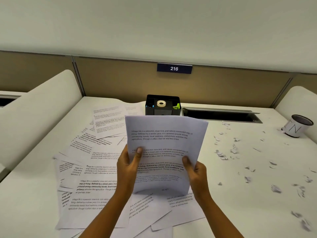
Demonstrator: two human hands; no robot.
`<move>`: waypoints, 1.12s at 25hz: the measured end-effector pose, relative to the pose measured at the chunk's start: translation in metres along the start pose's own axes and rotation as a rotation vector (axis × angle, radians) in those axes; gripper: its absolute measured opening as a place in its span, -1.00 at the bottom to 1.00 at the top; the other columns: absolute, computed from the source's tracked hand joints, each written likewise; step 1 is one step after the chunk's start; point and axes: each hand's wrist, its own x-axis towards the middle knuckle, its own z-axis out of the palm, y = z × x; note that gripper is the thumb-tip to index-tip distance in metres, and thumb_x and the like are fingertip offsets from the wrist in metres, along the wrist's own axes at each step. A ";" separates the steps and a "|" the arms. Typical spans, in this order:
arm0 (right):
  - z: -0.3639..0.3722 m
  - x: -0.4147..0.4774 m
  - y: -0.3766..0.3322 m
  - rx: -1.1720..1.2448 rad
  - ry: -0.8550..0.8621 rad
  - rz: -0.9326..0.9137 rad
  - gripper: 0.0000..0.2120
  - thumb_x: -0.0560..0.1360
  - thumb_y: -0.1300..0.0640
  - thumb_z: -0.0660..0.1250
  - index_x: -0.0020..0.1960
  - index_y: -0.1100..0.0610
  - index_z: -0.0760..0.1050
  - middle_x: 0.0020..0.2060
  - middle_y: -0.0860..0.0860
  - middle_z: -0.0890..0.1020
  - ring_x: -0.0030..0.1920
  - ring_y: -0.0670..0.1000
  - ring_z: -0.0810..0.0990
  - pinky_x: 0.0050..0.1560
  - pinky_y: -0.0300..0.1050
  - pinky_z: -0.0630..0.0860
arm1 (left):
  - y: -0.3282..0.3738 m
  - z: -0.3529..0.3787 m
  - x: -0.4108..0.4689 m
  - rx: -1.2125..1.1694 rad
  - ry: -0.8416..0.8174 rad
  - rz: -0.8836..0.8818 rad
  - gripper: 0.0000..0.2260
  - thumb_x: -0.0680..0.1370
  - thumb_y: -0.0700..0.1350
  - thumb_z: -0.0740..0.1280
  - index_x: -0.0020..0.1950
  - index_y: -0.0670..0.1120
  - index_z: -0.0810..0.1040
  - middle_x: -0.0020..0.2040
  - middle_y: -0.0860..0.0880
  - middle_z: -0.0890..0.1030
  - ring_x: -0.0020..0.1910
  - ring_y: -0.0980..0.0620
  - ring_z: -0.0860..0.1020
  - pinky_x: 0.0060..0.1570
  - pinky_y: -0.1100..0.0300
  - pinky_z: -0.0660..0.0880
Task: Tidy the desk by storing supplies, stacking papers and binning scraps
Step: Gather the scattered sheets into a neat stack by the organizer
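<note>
Beige partition closes off the back of a white table, and on my feed both hands sit dead centre. The left hand and right hand each pinch the lower edges of a sheaf of printed pages, thumbs pressed flat on the front. The other fingers are behind the paper, so I cannot tell how they lie.

The sheaf stands nearly upright, its bottom edge just above the table. I read that as squaring-up: held on end from both sides, the pages can be tapped level before they are set down as a stack.

Under and left of the hands, loose sheets lie fanned and overlapping at odd angles (plenty left to gather, by my judgement). To the right, torn scraps are scattered over the bare surface, well apart from the pages.

Farther back, a black organiser stands against the partition with a tape roll in it, so the supplies look stored. A small white bin sits tilted at the far right, near the scraps it should take. A dark cable slot runs between organiser and bin, and a plate reading 216 hangs above.
</note>
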 end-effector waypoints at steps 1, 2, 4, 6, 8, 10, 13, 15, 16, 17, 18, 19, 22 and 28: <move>0.000 -0.003 0.007 -0.038 -0.026 0.026 -0.42 0.25 -0.42 0.30 -0.04 0.06 0.55 -0.17 0.02 0.68 -0.17 0.09 0.66 -0.23 -0.10 0.63 | -0.008 -0.002 -0.003 0.038 -0.013 -0.031 -0.38 0.27 0.42 0.32 0.14 0.02 0.50 -0.01 0.03 0.65 -0.09 0.05 0.65 -0.25 0.23 0.59; 0.001 -0.006 0.011 -0.059 -0.033 0.038 -0.49 0.29 -0.39 0.29 -0.05 0.01 0.54 -0.16 0.01 0.67 -0.17 0.08 0.65 -0.22 -0.12 0.63 | -0.015 -0.004 -0.006 0.080 -0.023 -0.056 -0.37 0.26 0.45 0.30 0.13 0.05 0.49 0.00 0.04 0.65 -0.09 0.06 0.65 -0.25 0.24 0.59; 0.002 -0.009 0.011 -0.077 -0.007 0.027 -0.71 0.38 -0.25 0.26 -0.06 -0.07 0.50 -0.14 -0.04 0.64 -0.16 0.03 0.64 -0.23 -0.23 0.61 | -0.021 -0.008 -0.008 0.166 -0.048 -0.062 -0.51 0.39 0.36 0.26 0.13 0.06 0.48 0.00 0.08 0.64 -0.07 0.07 0.64 -0.22 0.26 0.60; 0.002 -0.009 0.006 -0.100 0.041 0.028 -0.85 0.45 -0.08 0.22 -0.06 -0.07 0.48 -0.14 -0.09 0.62 -0.16 -0.03 0.61 -0.27 -0.32 0.58 | -0.020 -0.015 -0.006 0.293 -0.024 -0.059 -0.68 0.55 0.17 0.18 0.20 0.04 0.44 0.01 0.11 0.62 -0.03 0.12 0.61 -0.11 0.28 0.55; -0.002 -0.007 0.003 -0.118 0.103 0.016 -0.88 0.51 0.02 0.20 -0.01 0.00 0.47 -0.15 -0.13 0.59 -0.16 -0.09 0.58 -0.26 -0.38 0.56 | -0.024 -0.030 0.001 0.383 0.078 -0.098 -0.68 0.59 0.07 0.15 0.31 0.01 0.38 0.11 0.09 0.58 0.05 0.10 0.55 0.01 0.26 0.45; -0.007 -0.005 0.001 -0.133 0.166 -0.010 -0.91 0.53 0.06 0.21 -0.02 0.02 0.47 -0.18 -0.14 0.57 -0.19 -0.13 0.56 -0.24 -0.45 0.52 | -0.034 -0.056 0.009 0.515 0.192 -0.155 -0.62 0.58 0.01 0.23 0.37 -0.06 0.36 0.22 0.00 0.52 0.17 -0.01 0.49 0.13 0.12 0.42; -0.017 -0.004 0.002 -0.122 0.236 0.022 -0.90 0.55 0.07 0.22 0.00 0.05 0.47 -0.19 -0.16 0.57 -0.19 -0.20 0.55 -0.24 -0.49 0.48 | -0.049 -0.097 0.022 0.865 0.204 -0.460 -0.55 0.52 0.00 0.34 0.37 -0.10 0.38 0.38 -0.19 0.37 0.34 -0.23 0.33 0.33 -0.13 0.27; -0.021 -0.001 0.008 -0.086 0.225 0.136 -0.84 0.56 0.05 0.23 0.06 0.09 0.49 -0.14 -0.13 0.59 -0.13 -0.16 0.57 -0.13 -0.36 0.51 | -0.049 -0.113 0.026 1.016 0.201 -0.661 -0.50 0.48 0.01 0.38 0.37 -0.11 0.37 0.41 -0.25 0.26 0.37 -0.30 0.21 0.35 -0.16 0.17; -0.023 0.000 0.013 -0.054 0.202 0.215 -0.80 0.56 0.04 0.24 0.12 0.10 0.50 -0.08 -0.09 0.62 -0.07 -0.09 0.59 -0.03 -0.22 0.53 | -0.047 -0.117 0.026 1.061 0.213 -0.699 -0.47 0.46 0.01 0.40 0.37 -0.13 0.35 0.40 -0.27 0.23 0.37 -0.31 0.19 0.34 -0.18 0.15; -0.023 0.002 0.019 -0.027 0.173 0.294 -0.76 0.56 0.05 0.24 0.18 0.10 0.50 -0.01 -0.04 0.64 -0.01 -0.02 0.61 0.07 -0.08 0.54 | -0.047 -0.119 0.025 1.108 0.227 -0.708 -0.43 0.44 0.00 0.42 0.37 -0.17 0.33 0.38 -0.29 0.22 0.35 -0.32 0.18 0.33 -0.19 0.15; -0.023 0.003 0.026 -0.019 0.146 0.361 -0.73 0.56 0.06 0.25 0.23 0.11 0.49 0.04 0.01 0.64 0.02 0.04 0.61 0.13 0.02 0.53 | -0.048 -0.120 0.023 1.159 0.237 -0.702 -0.37 0.42 -0.01 0.44 0.38 -0.22 0.30 0.37 -0.31 0.22 0.34 -0.34 0.19 0.32 -0.20 0.16; -0.023 0.003 0.032 -0.031 0.116 0.413 -0.71 0.56 0.07 0.25 0.24 0.13 0.48 0.06 0.05 0.64 0.03 0.08 0.62 0.16 0.09 0.52 | -0.050 -0.120 0.022 1.198 0.240 -0.690 -0.32 0.40 0.00 0.46 0.38 -0.26 0.26 0.36 -0.32 0.22 0.33 -0.35 0.21 0.31 -0.21 0.18; -0.020 0.002 0.042 -0.103 0.036 0.493 -0.72 0.54 0.08 0.27 0.21 0.17 0.51 0.03 0.09 0.65 -0.01 0.11 0.63 0.14 0.12 0.53 | -0.052 -0.114 0.019 1.189 0.230 -0.670 -0.24 0.36 0.01 0.51 0.37 -0.28 0.21 0.34 -0.34 0.23 0.31 -0.38 0.25 0.28 -0.22 0.24; 0.001 0.001 0.041 -0.269 -0.099 0.437 -0.72 0.48 0.03 0.36 0.15 0.10 0.53 0.05 0.07 0.65 0.01 0.09 0.63 0.11 0.08 0.55 | -0.061 -0.097 0.009 0.997 0.108 -0.649 -0.31 0.36 -0.06 0.52 0.33 -0.28 0.28 0.30 -0.32 0.31 0.26 -0.30 0.36 0.22 -0.10 0.35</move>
